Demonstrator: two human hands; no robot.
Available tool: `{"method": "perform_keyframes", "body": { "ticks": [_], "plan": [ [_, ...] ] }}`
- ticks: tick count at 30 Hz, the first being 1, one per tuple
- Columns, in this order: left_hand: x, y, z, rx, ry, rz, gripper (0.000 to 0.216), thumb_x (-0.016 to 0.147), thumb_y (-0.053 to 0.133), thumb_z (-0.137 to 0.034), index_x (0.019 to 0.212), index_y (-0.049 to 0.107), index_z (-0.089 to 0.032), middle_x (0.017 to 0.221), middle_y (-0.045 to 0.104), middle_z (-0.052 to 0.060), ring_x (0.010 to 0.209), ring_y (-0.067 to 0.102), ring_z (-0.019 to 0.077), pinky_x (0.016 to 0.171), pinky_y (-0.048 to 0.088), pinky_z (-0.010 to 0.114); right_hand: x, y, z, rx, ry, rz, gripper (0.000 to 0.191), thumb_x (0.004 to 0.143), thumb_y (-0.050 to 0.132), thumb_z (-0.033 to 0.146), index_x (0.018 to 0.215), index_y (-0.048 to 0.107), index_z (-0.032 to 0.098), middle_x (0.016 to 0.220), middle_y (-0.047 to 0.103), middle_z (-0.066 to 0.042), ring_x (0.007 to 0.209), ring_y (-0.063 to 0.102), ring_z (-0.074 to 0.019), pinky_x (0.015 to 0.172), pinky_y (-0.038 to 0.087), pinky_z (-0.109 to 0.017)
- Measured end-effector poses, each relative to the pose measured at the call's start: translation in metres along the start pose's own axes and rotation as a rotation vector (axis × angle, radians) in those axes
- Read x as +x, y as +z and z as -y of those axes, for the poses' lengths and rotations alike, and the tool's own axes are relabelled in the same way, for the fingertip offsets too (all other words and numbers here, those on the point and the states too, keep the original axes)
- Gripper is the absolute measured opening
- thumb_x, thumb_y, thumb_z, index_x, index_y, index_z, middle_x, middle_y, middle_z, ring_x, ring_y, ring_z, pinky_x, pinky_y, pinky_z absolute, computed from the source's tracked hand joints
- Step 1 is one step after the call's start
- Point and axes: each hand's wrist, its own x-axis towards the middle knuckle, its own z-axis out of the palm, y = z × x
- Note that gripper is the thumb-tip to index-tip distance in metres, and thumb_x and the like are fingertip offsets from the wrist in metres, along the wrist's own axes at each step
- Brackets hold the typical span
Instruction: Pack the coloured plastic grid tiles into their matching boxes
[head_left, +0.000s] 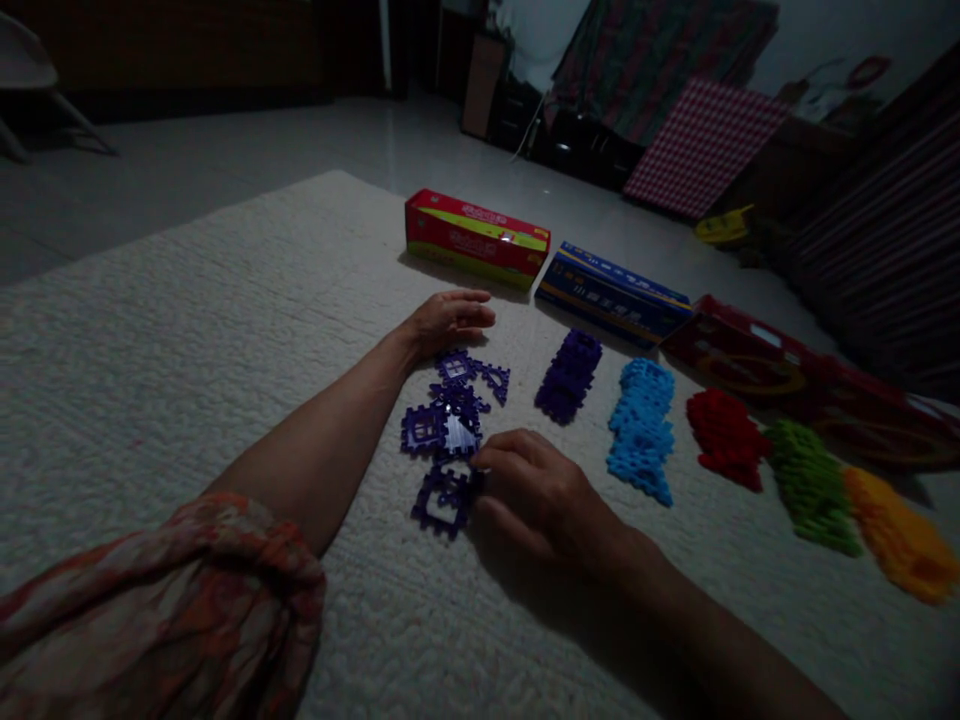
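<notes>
My left hand (452, 318) rests on the cream mat just beyond a loose group of purple plastic interlocking tiles, fingers stretched out and holding nothing. Among these tiles are a window-shaped one (423, 430), a triangular one (496, 380) and a square frame (424, 512). On the near right side of the group, my right hand (544, 495) has its fingers curled around the edge of a purple interlocking tile; the fingers partly hide it. A separate neat stack of purple tiles (570, 375) lies to the right of the group.
Further right lie stacks of blue tiles (643, 430), red tiles (726, 437), green tiles (814, 487) and orange tiles (904, 535). Behind them stand a red-and-yellow box (476, 240), a blue box (611, 293) and dark red boxes (795, 370). A chair (30, 65) is far left.
</notes>
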Motion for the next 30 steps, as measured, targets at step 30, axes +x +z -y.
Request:
{"method": "perform_keyframes", "body": {
  "ticks": [30],
  "plan": [
    [-0.001, 0.003, -0.001, -0.044, -0.014, -0.026, 0.034, 0.077, 0.074, -0.013, 0.109, 0.067, -0.013, 0.093, 0.074, 0.012, 0.088, 0.071, 0.0203, 0.083, 0.057, 0.035, -0.011, -0.028, -0.064, -0.307, 0.374, -0.344, 0.036, 0.089, 0.057, 0.021, 0.125, 0.06, 0.016, 0.096, 0.07, -0.01, 0.076, 0.067, -0.022, 0.069, 0.055, -0.036]
  ]
}}
